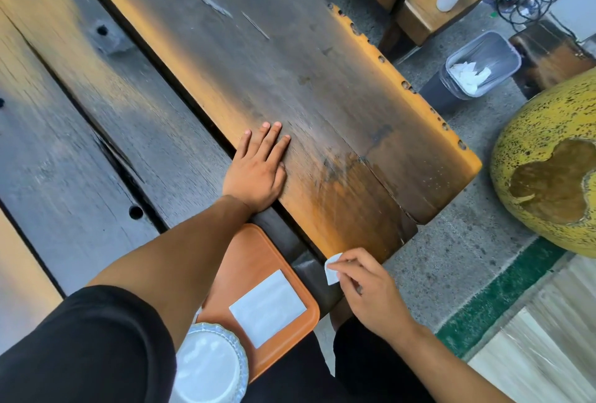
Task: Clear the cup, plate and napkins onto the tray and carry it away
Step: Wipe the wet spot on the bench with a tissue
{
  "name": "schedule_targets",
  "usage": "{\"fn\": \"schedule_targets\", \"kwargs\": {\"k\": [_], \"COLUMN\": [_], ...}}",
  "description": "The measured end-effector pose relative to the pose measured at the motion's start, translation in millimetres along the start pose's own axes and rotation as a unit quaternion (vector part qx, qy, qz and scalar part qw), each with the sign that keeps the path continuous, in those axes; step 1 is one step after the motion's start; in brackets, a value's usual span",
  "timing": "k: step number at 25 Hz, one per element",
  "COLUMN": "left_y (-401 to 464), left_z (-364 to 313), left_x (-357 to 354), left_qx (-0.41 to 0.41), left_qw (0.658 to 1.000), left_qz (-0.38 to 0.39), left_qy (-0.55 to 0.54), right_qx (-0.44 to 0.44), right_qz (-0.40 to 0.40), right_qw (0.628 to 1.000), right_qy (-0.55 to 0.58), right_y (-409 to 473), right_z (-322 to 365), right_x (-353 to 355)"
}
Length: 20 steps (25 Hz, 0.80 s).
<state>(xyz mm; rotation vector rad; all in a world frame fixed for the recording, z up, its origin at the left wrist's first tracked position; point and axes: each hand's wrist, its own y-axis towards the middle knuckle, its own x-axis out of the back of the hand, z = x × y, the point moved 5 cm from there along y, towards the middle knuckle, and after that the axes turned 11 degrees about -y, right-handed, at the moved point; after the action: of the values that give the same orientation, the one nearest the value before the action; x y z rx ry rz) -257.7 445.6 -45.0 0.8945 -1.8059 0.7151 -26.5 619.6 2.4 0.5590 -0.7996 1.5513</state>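
Now right hand (371, 293) pinches napkin (332, 268) (beside tray (254, 254)); left hand (258, 170) flat on table (322, 80).

A long dark wooden bench (290, 64) is seen across the frame. An orange tray (254, 260) is laid at its lower-centre end; a flat left hand (258, 170) is rested on it.

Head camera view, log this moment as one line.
left hand flat on table | right hand pinching napkin | tray holds plate, flat napkin
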Motion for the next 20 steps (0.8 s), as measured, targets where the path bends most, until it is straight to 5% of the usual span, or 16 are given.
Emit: {"fn": "schedule_targets", "kwargs": {"k": [15,20], "left_y": [-37,-49], "left_z": [47,61], "left_x": [11,14], "left_qx": [-0.112,-0.136], "left_qw": [0.992,0.989], "left_qz": [0.052,0.055], "left_qy": [0.0,0.007], "right_qx": [0.068,0.11], "right_qz": [-0.014,0.04], "right_qw": [0.997,0.992], "right_qy": [-0.039,-0.051], "right_y": [64,69], "right_z": [89,117], "right_x": [-43,-75]}}
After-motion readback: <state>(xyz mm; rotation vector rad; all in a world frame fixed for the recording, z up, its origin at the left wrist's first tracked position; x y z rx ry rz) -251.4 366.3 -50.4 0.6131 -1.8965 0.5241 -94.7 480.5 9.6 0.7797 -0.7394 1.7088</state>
